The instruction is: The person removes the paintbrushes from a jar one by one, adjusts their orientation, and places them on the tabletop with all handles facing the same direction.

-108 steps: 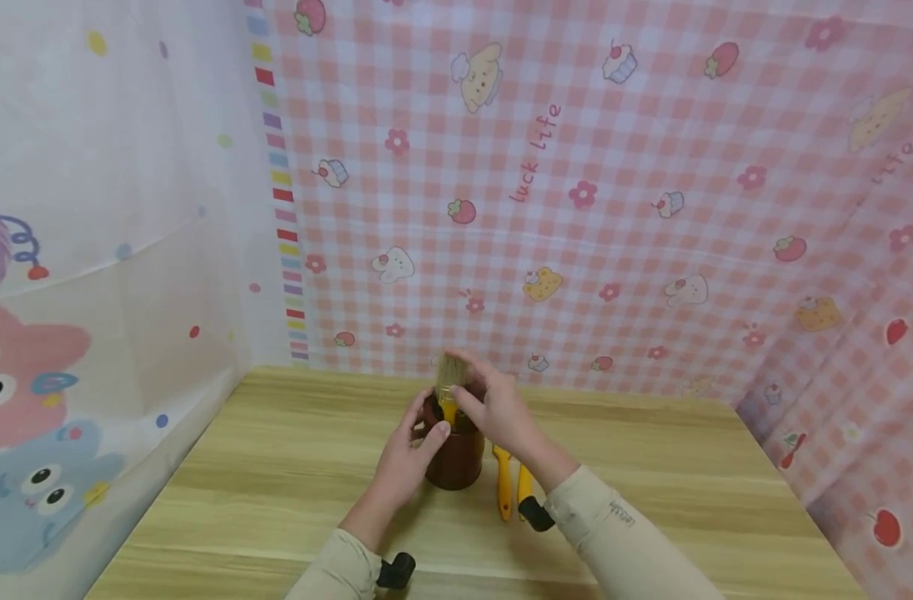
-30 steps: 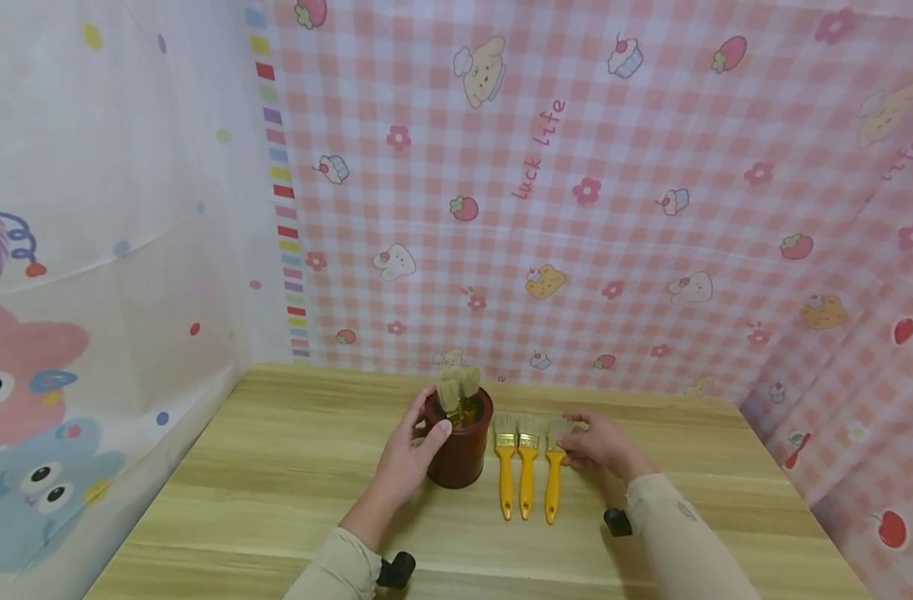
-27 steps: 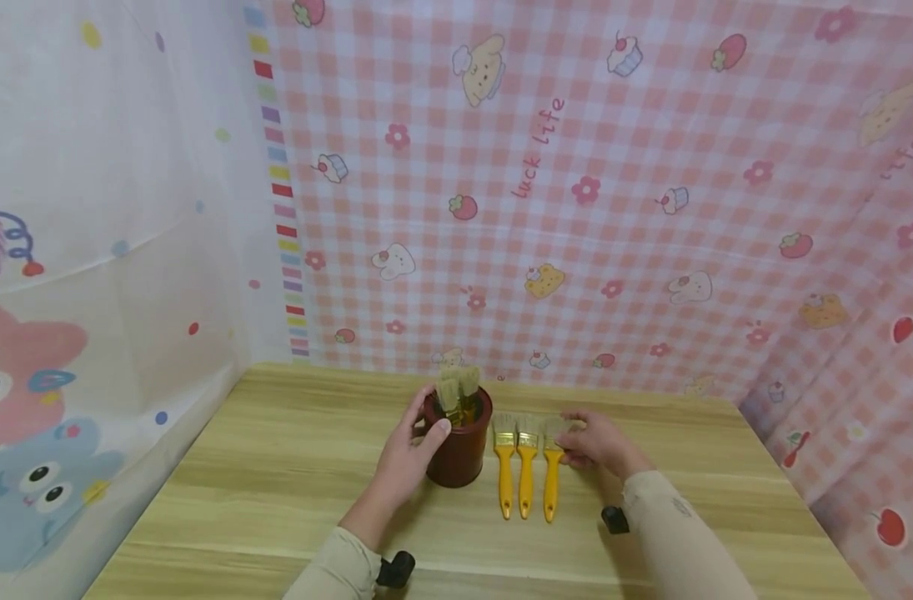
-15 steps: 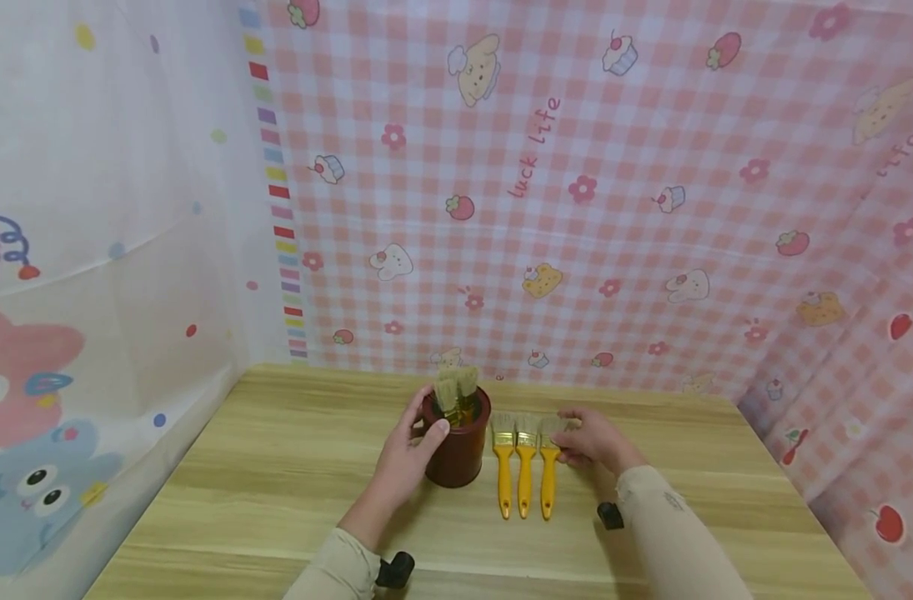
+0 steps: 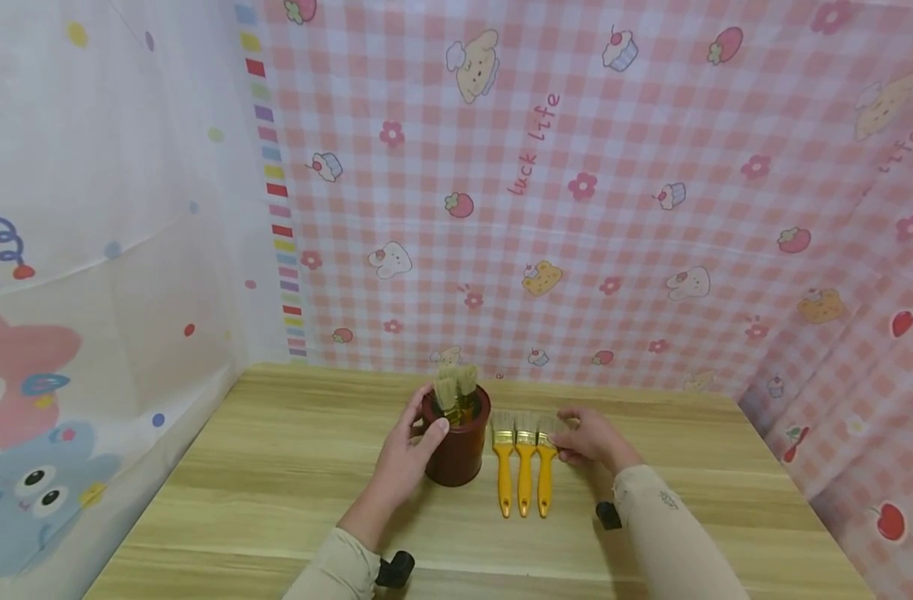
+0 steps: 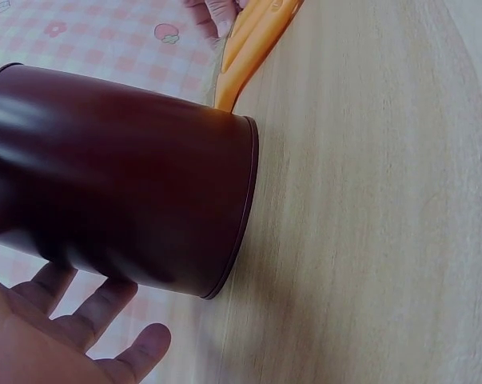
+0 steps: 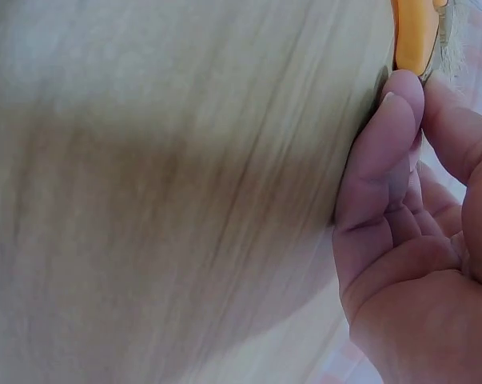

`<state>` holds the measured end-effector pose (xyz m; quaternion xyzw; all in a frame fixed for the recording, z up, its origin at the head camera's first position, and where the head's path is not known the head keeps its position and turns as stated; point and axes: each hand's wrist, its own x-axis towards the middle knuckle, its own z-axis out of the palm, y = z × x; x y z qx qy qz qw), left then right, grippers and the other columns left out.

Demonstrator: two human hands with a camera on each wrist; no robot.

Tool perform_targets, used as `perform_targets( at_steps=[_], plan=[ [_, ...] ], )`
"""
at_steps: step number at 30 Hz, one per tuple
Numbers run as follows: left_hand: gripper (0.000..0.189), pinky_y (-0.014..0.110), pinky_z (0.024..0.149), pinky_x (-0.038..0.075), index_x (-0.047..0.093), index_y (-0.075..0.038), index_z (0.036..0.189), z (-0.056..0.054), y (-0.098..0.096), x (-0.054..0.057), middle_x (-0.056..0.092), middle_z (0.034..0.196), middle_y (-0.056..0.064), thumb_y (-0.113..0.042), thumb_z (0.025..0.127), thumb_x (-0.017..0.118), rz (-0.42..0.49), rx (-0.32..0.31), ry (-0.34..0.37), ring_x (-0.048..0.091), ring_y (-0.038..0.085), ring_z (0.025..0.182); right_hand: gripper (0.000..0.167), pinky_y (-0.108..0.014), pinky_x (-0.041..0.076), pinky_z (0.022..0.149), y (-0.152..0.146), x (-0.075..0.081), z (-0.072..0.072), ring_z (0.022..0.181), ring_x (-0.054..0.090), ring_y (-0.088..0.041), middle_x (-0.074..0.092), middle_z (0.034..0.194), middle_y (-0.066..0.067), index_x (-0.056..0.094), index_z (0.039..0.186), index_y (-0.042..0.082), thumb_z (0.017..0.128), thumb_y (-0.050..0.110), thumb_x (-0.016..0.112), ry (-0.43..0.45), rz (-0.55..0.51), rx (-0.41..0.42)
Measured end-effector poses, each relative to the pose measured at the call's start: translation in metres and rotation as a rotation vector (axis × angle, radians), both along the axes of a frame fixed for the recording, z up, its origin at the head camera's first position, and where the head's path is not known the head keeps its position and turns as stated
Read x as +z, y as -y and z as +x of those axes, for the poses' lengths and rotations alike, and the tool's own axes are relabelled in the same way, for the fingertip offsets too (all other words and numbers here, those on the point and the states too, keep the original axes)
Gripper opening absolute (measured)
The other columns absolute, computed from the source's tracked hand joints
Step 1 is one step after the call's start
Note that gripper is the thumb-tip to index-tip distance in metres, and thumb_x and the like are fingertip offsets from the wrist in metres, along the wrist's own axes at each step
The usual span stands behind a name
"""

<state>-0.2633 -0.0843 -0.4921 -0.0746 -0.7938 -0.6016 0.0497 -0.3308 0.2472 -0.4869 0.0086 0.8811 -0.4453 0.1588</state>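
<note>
My left hand [image 5: 409,450] holds a dark reddish-brown cylindrical pot [image 5: 456,454] at its left side, thumb at the rim. In the left wrist view, its fingers curve along the pot's wall [image 6: 121,176]. Several paintbrushes [image 5: 456,390] stand in the pot with bristles up. To its right, three yellow-handled paintbrushes lie side by side, bristles away from me: a left one [image 5: 504,471], a middle one [image 5: 525,471] and a right one [image 5: 545,471]. My right hand [image 5: 594,440] pinches the right paintbrush near its metal band, its fingertips low against the table in the right wrist view.
The wood-grain table [image 5: 276,500] reaches back to a pink checked cloth [image 5: 576,233]. A white printed cloth [image 5: 126,275] hangs on the left. Black wrist cameras, one on the left [image 5: 395,570] and one on the right [image 5: 609,515], sit under the sleeves.
Earlier, my right hand held a paintbrush at the pot's mouth. It then moved to the right paintbrush on the table and slid it left against the middle one. My left hand stayed.
</note>
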Motion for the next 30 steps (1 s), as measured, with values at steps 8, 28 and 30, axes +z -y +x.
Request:
perform_targets(
  at_steps=[8,28,30],
  plan=[
    [0.064,0.058,0.105,0.053,0.035,-0.044,0.166,0.001,-0.001,0.001,0.057,0.155,0.014,-0.047,0.107,0.061,0.007,0.008,0.003,0.063,0.036,0.129,0.062,-0.03,0.061,0.067,-0.001,-0.002,0.0,0.069,0.068,-0.013,0.074,0.097,-0.014,0.042,0.158,-0.005,0.106,0.014,0.068,0.001,-0.007,-0.006],
    [0.064,0.058,0.105,0.053,0.033,-0.048,0.165,0.001,0.001,0.001,0.055,0.157,0.013,-0.05,0.108,0.06,0.009,-0.007,0.011,0.062,0.034,0.13,0.074,-0.032,0.063,0.076,-0.018,-0.003,0.002,0.083,0.073,-0.017,0.075,0.108,-0.017,0.03,0.165,-0.001,0.108,0.027,0.067,0.033,-0.179,0.049],
    [0.064,0.059,0.105,0.053,0.033,-0.047,0.165,0.001,0.001,0.0,0.055,0.157,0.013,-0.05,0.108,0.06,0.003,-0.003,0.008,0.062,0.034,0.13,0.077,-0.031,0.064,0.077,-0.02,-0.004,0.001,0.086,0.074,-0.018,0.074,0.111,-0.018,0.026,0.167,-0.001,0.109,0.03,0.065,0.041,-0.205,0.055]
  ],
)
